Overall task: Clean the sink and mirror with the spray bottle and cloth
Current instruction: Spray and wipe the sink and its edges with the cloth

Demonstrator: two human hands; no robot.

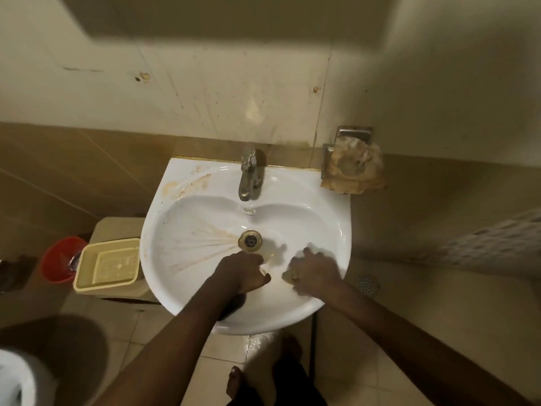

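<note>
The white sink is fixed to the wall, with brown streaks fanning left from its brass drain and stains on its back left rim. My left hand rests curled in the front of the basin, just below the drain; I cannot tell whether it holds anything. My right hand is blurred and presses on the basin's front right slope, with a pale cloth bunched under its fingers. A chrome tap stands at the back. No spray bottle or mirror shows.
A wall soap holder with crumpled brown stuff hangs right of the sink. To the left stand a cream bin and a red bucket. A floor drain lies to the right, and my bare foot stands on wet tiles.
</note>
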